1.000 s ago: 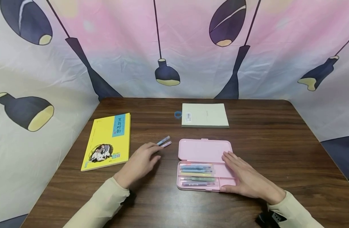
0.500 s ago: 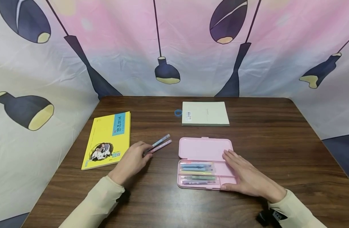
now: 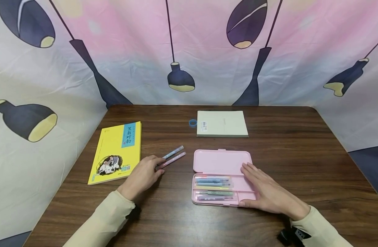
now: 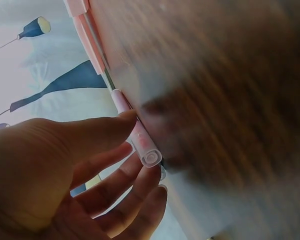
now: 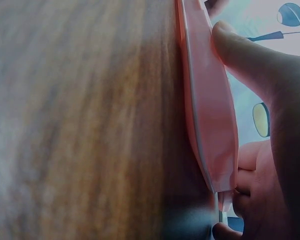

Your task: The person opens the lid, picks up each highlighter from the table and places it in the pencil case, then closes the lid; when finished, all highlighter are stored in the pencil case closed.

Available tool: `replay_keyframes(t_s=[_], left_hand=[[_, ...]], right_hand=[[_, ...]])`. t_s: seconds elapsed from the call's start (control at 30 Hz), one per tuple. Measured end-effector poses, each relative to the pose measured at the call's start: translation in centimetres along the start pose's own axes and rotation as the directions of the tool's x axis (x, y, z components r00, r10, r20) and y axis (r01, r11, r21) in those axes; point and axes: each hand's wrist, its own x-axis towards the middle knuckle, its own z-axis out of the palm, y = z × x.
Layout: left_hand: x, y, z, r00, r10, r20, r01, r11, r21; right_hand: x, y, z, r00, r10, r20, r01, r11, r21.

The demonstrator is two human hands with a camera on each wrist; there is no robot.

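Observation:
My left hand (image 3: pixel 142 176) pinches a pink pen (image 3: pixel 173 160) at its near end, between thumb and fingers. Beside it lies a blue pen (image 3: pixel 174 152), its near end hidden by the fingers; whether they grip it too is unclear. In the left wrist view, the thumb presses on the pink pen (image 4: pixel 142 140). A pink pencil case (image 3: pixel 222 162) lies with its lid folded back, and several pens (image 3: pixel 213 183) in clear wrapping fill its left part. My right hand (image 3: pixel 269 192) rests on the case's right end, fingers straight, thumb on the near rim.
A yellow book (image 3: pixel 118 151) lies on the left of the wooden table (image 3: pixel 287 137), close to my left hand. Behind the case are a pale green notebook (image 3: pixel 222 124) and a small blue ring (image 3: pixel 193 123). A patterned cloth (image 3: pixel 139 41) hangs behind the table.
My left hand has drawn back to the left and nearer, uncovering more of both pens. The two pens now lie slightly apart. My right hand stays on the case.

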Motion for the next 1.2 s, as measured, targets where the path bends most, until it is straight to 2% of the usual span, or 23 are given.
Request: replay_keyframes(t_s=[0.23, 0.63, 1.2], left_hand=[[0.1, -0.05, -0.02, 1.0, -0.001, 0.015, 0.001, 1.0, 0.017], [0.05, -0.09, 0.27, 1.0, 0.025, -0.007, -0.025, 1.0, -0.012], [0.14, -0.02, 0.32, 1.0, 0.018, 0.022, -0.018, 1.0, -0.01]], right_hand=[[-0.02, 0.05, 0.0, 1.0, 0.0, -0.003, 0.0, 1.0, -0.003], [-0.03, 0.04, 0.0, 1.0, -0.006, -0.011, 0.006, 1.0, 0.001], [-0.05, 0.1, 0.08, 1.0, -0.006, -0.019, 0.007, 1.0, 0.006]])
